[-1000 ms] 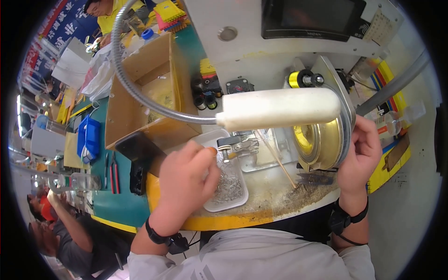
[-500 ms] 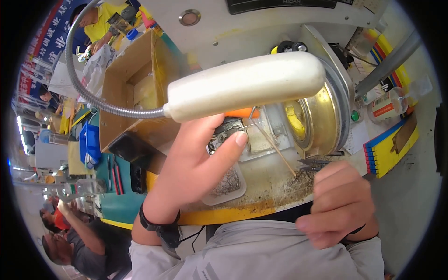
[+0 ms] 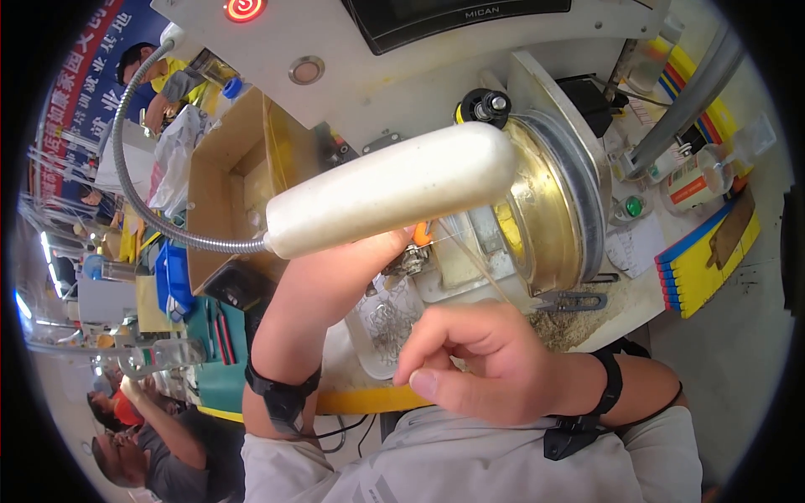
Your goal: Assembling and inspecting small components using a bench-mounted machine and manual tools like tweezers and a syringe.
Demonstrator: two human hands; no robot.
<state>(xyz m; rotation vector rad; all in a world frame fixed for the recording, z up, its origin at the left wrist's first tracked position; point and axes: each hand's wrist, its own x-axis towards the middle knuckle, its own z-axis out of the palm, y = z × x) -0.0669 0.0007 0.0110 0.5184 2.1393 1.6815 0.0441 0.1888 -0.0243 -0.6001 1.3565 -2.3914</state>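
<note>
Left hand (image 3: 323, 285) reaches up beneath a smooth, off-white lamp head (image 3: 394, 189); fingers mostly hidden, so whether they grip cannot be told. Thumb side lies against or just beside a glossy orange piece (image 3: 422, 233), which sits at a small metal clamp (image 3: 408, 261). Right hand (image 3: 486, 365) is loosely curled, thumb and forefinger a narrow gap apart; anything thin between them cannot be made out. Beyond: shallow white plastic tray (image 3: 381, 370) of tangled, silvery wire-like bits (image 3: 387, 323); slim wooden stick (image 3: 482, 268); dark metal snips (image 3: 579, 300) below a rounded, polished brass drum (image 3: 545, 235). Compared with half a second ago: right hand has moved leftward, from before the snips to beside the tray; left thumb, then plainly visible, is now largely under the lamp.
</note>
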